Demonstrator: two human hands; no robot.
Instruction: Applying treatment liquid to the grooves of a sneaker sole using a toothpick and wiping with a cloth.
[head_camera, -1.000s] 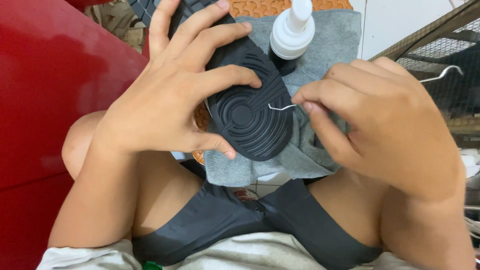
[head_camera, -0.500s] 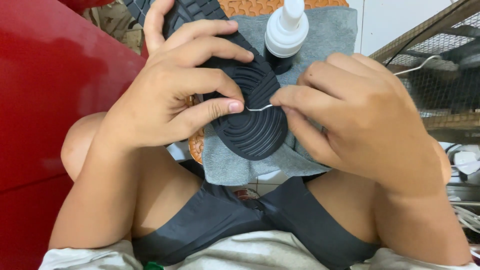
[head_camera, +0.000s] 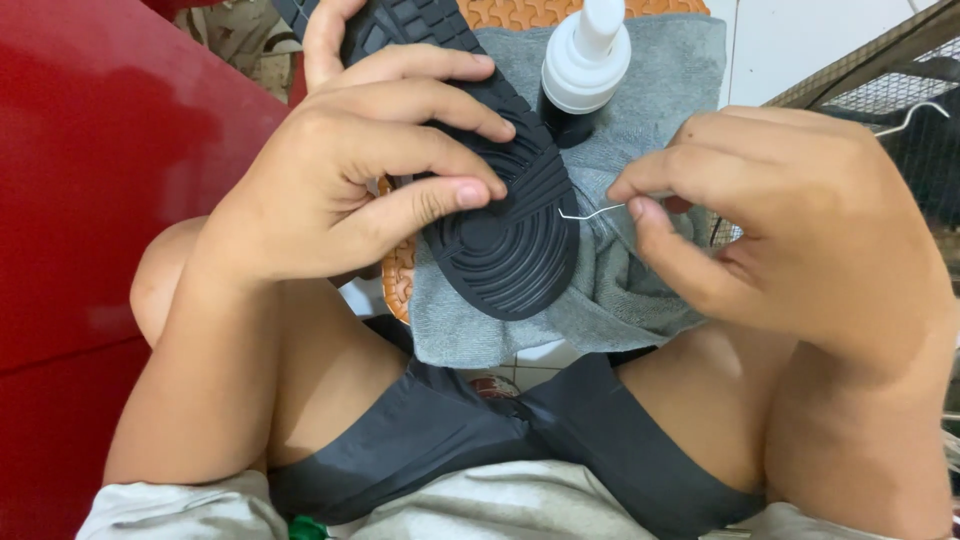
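Note:
My left hand (head_camera: 375, 165) grips a black shoe (head_camera: 505, 235) turned sole up, fingers spread across the ridged rubber tread. My right hand (head_camera: 775, 225) pinches a thin bent metal wire (head_camera: 590, 211) between thumb and forefinger. The wire's hooked tip sits just off the right edge of the sole. Under the shoe lies a grey cloth (head_camera: 625, 290), draped over my lap.
A dark bottle with a white spray cap (head_camera: 585, 65) stands on the grey cloth behind the shoe. An orange patterned mat (head_camera: 520, 12) lies beneath. A red panel (head_camera: 90, 200) fills the left side. A wire cage with a hanger (head_camera: 890, 100) is at right.
My right hand has drawn the wire rightward, from the middle of the sole to just past its edge. The left hand's fingers have shifted on the tread.

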